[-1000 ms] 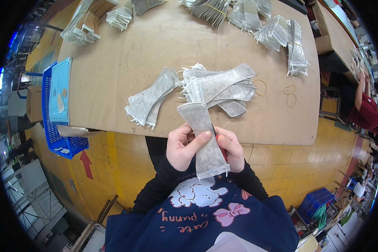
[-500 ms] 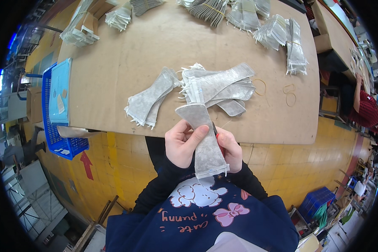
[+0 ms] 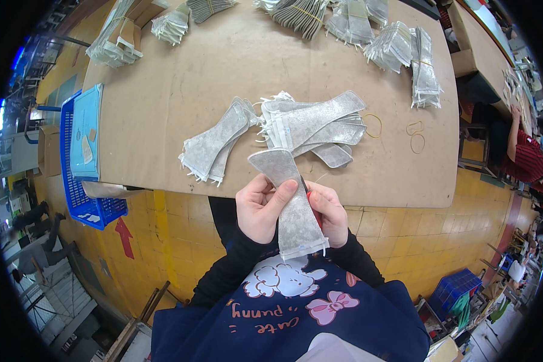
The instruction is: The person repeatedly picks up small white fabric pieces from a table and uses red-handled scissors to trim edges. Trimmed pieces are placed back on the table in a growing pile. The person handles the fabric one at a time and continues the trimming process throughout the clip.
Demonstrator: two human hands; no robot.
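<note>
My left hand pinches a grey fabric piece by its narrow middle, thumb on top. The piece flares at both ends and has a pale stitched edge with thread ends at the bottom. Closed around red-handled snips, my right hand is at the piece's right edge. The dark blades lie against that edge, partly hidden by piece and fingers. Just beyond my hands is a fanned pile of similar grey pieces. A smaller stack lies to its left.
Banded bundles, including a grey bundle, line the far side of the brown-topped table. Loose rubber bands lie right of the pile. A blue basket stands at the left edge. A person in a red sleeve is at the right.
The held piece and both hands have shifted very slightly left. The snips have tilted, and less of their blades shows. In the left background, a person's legs have moved.
</note>
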